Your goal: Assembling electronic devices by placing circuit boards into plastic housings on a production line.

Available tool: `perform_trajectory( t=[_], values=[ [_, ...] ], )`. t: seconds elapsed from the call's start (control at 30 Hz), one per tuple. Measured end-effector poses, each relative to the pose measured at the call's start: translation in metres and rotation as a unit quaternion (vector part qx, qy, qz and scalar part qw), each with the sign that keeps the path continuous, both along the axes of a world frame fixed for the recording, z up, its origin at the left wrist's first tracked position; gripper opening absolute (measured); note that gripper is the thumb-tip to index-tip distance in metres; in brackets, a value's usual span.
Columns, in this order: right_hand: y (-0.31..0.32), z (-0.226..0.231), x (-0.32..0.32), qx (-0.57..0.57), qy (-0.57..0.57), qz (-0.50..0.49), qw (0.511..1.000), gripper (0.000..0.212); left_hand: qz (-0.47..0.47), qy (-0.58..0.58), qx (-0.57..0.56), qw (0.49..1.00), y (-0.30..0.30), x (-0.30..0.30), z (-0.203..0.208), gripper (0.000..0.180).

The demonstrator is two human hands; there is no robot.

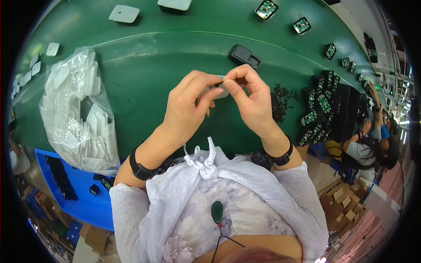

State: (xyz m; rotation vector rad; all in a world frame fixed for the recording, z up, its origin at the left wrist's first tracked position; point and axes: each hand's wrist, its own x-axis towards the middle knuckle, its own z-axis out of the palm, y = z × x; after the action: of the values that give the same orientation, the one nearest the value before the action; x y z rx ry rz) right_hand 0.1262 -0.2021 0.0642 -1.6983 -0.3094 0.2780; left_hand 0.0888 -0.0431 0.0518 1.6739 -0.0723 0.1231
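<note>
In front of my chest, my left hand [184,105] is closed, thumb and fingers pinching a small whitish plastic piece [222,92]. My right hand [253,100] meets it from the other side, thumb and forefinger pressed together at the piece's upper edge. Something dark shows between the fingertips, too small and covered to name. Just beyond my right hand lies a black plastic housing [244,56] with a rectangular recess. Many tiny black parts [281,103] are heaped on the green table [144,92] to the right of that hand.
A clear bag [76,114] of white plastic pieces lies at left, above a blue tray [92,212] holding black parts. Black cases with green circuit boards [323,104] cluster at right; more line the far right. White covers [124,14] sit far left. Other people work at far right.
</note>
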Motion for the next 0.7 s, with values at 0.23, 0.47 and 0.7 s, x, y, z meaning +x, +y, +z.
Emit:
perform_trajectory(
  t=[0.23, 0.47, 0.7],
  values=[
    [0.009, 0.0, 0.004, -0.079, -0.049, 0.034, 0.995, 0.008, 0.035, 0.013, -0.01, 0.999, 0.013, -0.005, -0.007, 0.012],
    [0.017, -0.004, 0.007, -0.086, -0.123, 0.016, 0.989, 0.008, 0.066, 0.095, -0.193, 0.974, 0.013, -0.004, -0.006, 0.022],
    [0.025, -0.016, 0.002, -0.11, -0.212, -0.004, 0.971, 0.01, 0.024, 0.154, -0.271, 0.95, 0.02, -0.01, -0.018, 0.015]
  ],
)
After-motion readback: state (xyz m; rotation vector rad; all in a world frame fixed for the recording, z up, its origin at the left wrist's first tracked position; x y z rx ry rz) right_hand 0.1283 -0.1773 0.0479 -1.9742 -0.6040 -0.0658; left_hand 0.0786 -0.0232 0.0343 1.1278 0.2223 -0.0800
